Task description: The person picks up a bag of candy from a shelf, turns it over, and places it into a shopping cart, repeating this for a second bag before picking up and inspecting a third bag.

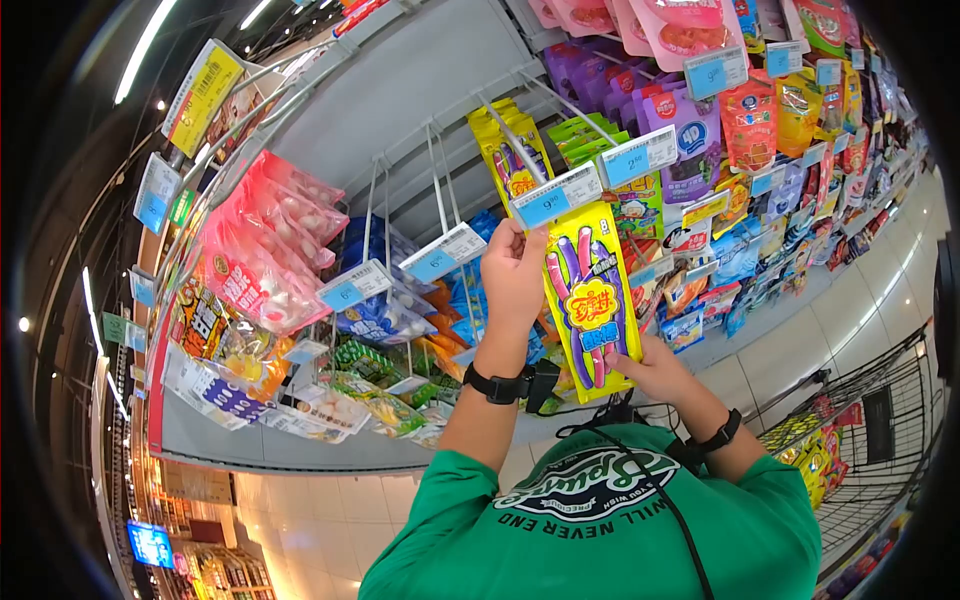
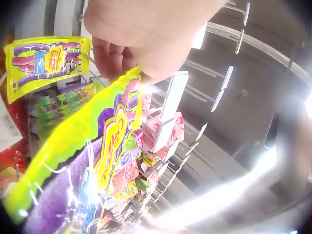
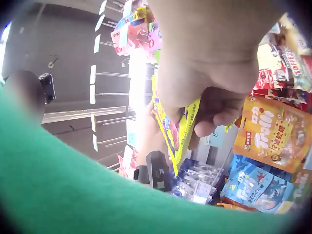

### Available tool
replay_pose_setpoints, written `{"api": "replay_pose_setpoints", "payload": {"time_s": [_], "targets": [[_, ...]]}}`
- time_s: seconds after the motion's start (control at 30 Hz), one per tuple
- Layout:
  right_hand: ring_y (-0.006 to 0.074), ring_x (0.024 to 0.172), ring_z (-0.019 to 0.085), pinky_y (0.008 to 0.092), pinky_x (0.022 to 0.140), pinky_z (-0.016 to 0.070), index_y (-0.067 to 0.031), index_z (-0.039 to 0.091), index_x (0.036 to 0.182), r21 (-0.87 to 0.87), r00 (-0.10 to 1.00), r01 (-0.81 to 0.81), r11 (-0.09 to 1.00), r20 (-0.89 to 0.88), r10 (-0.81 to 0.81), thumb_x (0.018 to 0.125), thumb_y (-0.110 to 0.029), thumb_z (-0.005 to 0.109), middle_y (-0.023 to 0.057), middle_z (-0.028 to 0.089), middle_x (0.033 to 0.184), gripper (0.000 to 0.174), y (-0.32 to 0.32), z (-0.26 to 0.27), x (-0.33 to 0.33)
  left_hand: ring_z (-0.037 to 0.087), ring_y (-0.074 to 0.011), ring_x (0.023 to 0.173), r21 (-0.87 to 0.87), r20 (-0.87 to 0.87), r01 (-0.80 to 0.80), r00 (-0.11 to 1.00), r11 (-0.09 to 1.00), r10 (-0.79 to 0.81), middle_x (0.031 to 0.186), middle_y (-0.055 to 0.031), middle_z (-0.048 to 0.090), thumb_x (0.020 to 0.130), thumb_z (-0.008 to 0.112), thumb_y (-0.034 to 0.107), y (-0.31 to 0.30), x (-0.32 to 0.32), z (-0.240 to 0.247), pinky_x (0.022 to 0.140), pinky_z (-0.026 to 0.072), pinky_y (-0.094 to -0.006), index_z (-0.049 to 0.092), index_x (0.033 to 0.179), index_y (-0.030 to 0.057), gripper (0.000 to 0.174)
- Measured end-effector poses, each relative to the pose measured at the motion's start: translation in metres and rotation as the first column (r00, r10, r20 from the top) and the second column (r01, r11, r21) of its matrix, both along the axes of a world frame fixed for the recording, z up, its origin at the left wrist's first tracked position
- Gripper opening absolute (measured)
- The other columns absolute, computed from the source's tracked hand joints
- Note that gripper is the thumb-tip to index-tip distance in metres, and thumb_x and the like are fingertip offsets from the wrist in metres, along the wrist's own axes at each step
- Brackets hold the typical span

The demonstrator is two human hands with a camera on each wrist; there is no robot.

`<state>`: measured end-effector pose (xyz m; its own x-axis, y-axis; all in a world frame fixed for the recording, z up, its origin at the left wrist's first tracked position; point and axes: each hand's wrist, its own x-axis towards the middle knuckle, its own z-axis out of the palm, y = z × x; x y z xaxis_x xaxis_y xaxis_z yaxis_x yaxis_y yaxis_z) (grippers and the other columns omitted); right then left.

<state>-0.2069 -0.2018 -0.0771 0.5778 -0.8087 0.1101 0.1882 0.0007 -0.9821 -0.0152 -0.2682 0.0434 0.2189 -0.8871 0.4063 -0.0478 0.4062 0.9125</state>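
Observation:
A yellow candy packet [image 1: 597, 335] with purple and pink twisted sticks printed on it is held up in front of the shelf, face toward the head camera. My left hand [image 1: 514, 278] pinches its top left corner; the left wrist view shows the thumb and curled fingers at that corner of the packet [image 2: 114, 141]. Lower down, my right hand [image 1: 655, 370] grips the right edge near the bottom, thumb over the front. From the right wrist, the packet [image 3: 171, 129] appears edge-on between thumb and fingers, partly hidden by the hand [image 3: 209, 73].
Matching yellow packets [image 1: 505, 150] hang on a hook just behind, under a price tag [image 1: 556, 198]. Pink bags [image 1: 265, 250] hang to the left, purple pouches [image 1: 690, 140] to the right. Wire hooks stick out from the shelf. A shopping cart [image 1: 870, 480] stands at the lower right.

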Motion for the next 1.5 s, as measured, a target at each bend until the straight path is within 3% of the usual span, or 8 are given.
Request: {"api": "replay_pose_setpoints", "payload": {"time_s": [0.53, 0.77, 0.9, 1.1, 1.27, 1.37, 1.43, 1.5], "targets": [[0.0099, 0.091, 0.058, 0.0265, 0.078, 0.0478, -0.0019, 0.056, 0.115, 0.098, 0.998, 0.047, 0.994, 0.046, -0.052, 0.091, -0.02, 0.059, 0.0034, 0.064, 0.1, 0.03, 0.005, 0.032, 0.004, 0.05, -0.0033, 0.067, 0.029, 0.015, 0.037, 0.999, 0.999, -0.038, 0.076, 0.0019, 0.056, 0.091, 0.06, 0.014, -0.035, 0.013, -0.012, 0.061, 0.0404, -0.0183, 0.056, 0.091, 0.0017, 0.013], [0.0056, 0.066, 0.058, 0.0188, 0.044, 0.0433, -0.0064, 0.03, 0.138, 0.234, 0.941, 0.256, 0.938, 0.161, -0.297, 0.088, -0.01, 0.057, 0.0034, 0.06, 0.097, 0.057, -0.011, 0.069, 0.015, 0.047, -0.0041, 0.057, 0.1, -0.023, -0.093, 0.995, 0.991, 0.096, 0.067, -0.001, 0.053, 0.092, 0.057, 0.019, -0.045, 0.036, -0.007, 0.047, 0.0361, -0.0218, 0.054, 0.094, 0.002, 0.018], [0.0059, 0.063, 0.056, 0.0197, 0.042, 0.0415, -0.0074, 0.032, 0.137, 0.209, 0.962, 0.198, 0.958, 0.146, -0.231, 0.088, -0.01, 0.057, 0.0037, 0.06, 0.099, 0.055, -0.04, 0.081, 0.029, 0.057, -0.0097, 0.071, 0.153, 0.181, -0.133, 0.978, 0.979, 0.105, 0.08, -0.0056, 0.061, 0.088, 0.061, 0.019, -0.028, 0.039, -0.035, 0.062, 0.0451, -0.0243, 0.053, 0.104, 0.0, 0.026], [0.0089, 0.057, 0.055, 0.0209, 0.04, 0.0399, -0.0053, 0.037, 0.133, 0.1, 0.965, 0.194, 0.976, 0.158, -0.208, 0.088, -0.012, 0.059, 0.005, 0.059, 0.095, 0.051, -0.098, 0.086, 0.059, 0.059, -0.0115, 0.079, 0.216, 0.132, -0.002, 0.991, 0.976, -0.027, 0.086, -0.0074, 0.064, 0.09, 0.059, 0.02, 0.029, 0.042, -0.044, 0.069, 0.0463, -0.0261, 0.056, 0.102, -0.0002, 0.024], [0.0075, 0.064, 0.053, 0.0217, 0.045, 0.0394, -0.0075, 0.046, 0.123, -0.033, 0.965, 0.261, 0.965, 0.026, -0.26, 0.088, -0.014, 0.059, 0.0025, 0.057, 0.094, 0.039, -0.14, 0.074, 0.077, 0.058, -0.0103, 0.078, 0.282, 0.119, 0.034, 0.99, 0.959, -0.07, 0.087, -0.0049, 0.063, 0.091, 0.058, 0.019, 0.067, 0.06, -0.034, 0.068, 0.0467, -0.0242, 0.057, 0.101, 0.0017, 0.02], [0.0201, 0.076, 0.06, 0.03, 0.058, 0.0488, -0.0005, 0.041, 0.128, -0.017, 0.974, 0.2, 0.98, -0.109, -0.201, 0.086, -0.019, 0.062, 0.0106, 0.06, 0.101, 0.051, -0.159, 0.05, 0.093, 0.059, -0.0115, 0.075, 0.272, 0.149, -0.056, 0.989, 0.961, 0.015, 0.083, -0.005, 0.063, 0.091, 0.057, 0.02, 0.089, 0.063, -0.03, 0.067, 0.0463, -0.0255, 0.059, 0.099, 0.0018, 0.02], [0.0385, 0.098, 0.059, 0.0406, 0.079, 0.049, 0.0022, 0.038, 0.129, -0.533, 0.816, 0.219, 0.818, -0.359, -0.452, 0.086, -0.022, 0.061, 0.0229, 0.057, 0.114, 0.054, -0.163, 0.038, 0.099, 0.058, -0.0125, 0.073, 0.244, 0.133, -0.051, 0.991, 0.969, 0.019, 0.081, -0.0053, 0.064, 0.091, 0.057, 0.022, 0.097, 0.059, -0.029, 0.066, 0.0457, -0.0268, 0.06, 0.098, 0.0018, 0.022], [0.0464, 0.114, 0.046, 0.0455, 0.094, 0.0412, 0.0041, 0.037, 0.13, -0.585, 0.769, 0.219, 0.781, -0.389, -0.507, 0.085, -0.025, 0.06, 0.0309, 0.046, 0.127, 0.059, -0.16, 0.032, 0.098, 0.057, -0.0113, 0.073, 0.23, 0.172, -0.083, 0.984, 0.97, 0.044, 0.08, -0.0045, 0.063, 0.09, 0.058, 0.022, 0.106, 0.057, -0.025, 0.064, 0.0455, -0.0269, 0.061, 0.097, 0.0013, 0.022]]}}
